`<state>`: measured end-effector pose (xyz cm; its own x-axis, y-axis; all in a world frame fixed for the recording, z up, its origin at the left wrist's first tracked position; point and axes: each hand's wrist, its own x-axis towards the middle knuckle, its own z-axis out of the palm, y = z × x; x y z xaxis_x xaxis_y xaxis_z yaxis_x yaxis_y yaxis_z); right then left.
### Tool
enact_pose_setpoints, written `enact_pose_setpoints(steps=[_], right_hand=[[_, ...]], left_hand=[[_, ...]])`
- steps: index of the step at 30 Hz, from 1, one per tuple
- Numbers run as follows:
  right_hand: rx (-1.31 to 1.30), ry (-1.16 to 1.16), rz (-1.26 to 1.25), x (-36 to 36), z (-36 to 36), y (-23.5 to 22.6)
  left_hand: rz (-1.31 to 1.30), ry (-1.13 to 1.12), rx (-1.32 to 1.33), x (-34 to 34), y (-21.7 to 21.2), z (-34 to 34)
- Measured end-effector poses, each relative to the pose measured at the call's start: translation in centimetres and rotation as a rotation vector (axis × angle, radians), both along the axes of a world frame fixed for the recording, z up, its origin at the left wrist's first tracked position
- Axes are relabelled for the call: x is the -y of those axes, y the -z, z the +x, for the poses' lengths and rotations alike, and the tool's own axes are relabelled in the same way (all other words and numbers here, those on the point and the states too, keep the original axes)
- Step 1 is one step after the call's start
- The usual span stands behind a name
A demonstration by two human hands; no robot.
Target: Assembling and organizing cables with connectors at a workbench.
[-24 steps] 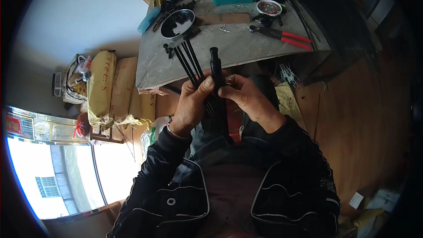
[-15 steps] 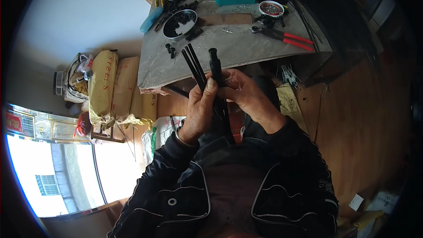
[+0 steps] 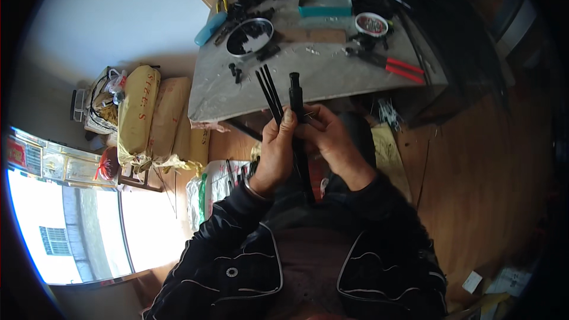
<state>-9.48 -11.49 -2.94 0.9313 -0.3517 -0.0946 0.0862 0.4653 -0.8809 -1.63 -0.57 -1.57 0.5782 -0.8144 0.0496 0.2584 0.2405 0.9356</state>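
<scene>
Just before the near edge of the desk (image 3: 208, 98), the left hand (image 3: 276, 151) has its grip closed round thin black rods (image 3: 268, 92), its thumb beside a black tube (image 3: 296, 93) whose top points toward the desk. The right hand (image 3: 335, 143) meets the tube from the other side, its grip pinching a thin pin (image 3: 309, 114). On the desk's left sits a pan (image 3: 256, 42), on its right red pliers (image 3: 405, 70)

On table (image 3: 332, 74): bowl (image 3: 238, 55) left, dish (image 3: 358, 24) right, tray (image 3: 325, 10) between, farther back; pliers (image 3: 400, 64) before dish. Sacks (image 3: 139, 115) left of table.
</scene>
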Motion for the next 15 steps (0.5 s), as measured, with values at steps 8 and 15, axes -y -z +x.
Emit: enact_pose_setpoints(steps=[8,15], right_hand=[[-0.031,0.331,-0.763,0.1,-0.4,-1.5],[-0.022,0.284,-0.466,-0.6,-0.1,-1.0]], left_hand=[[0.073,-0.222,0.002,0.4,0.9,0.4],[0.026,-0.239,0.063,0.9,0.8,0.2]])
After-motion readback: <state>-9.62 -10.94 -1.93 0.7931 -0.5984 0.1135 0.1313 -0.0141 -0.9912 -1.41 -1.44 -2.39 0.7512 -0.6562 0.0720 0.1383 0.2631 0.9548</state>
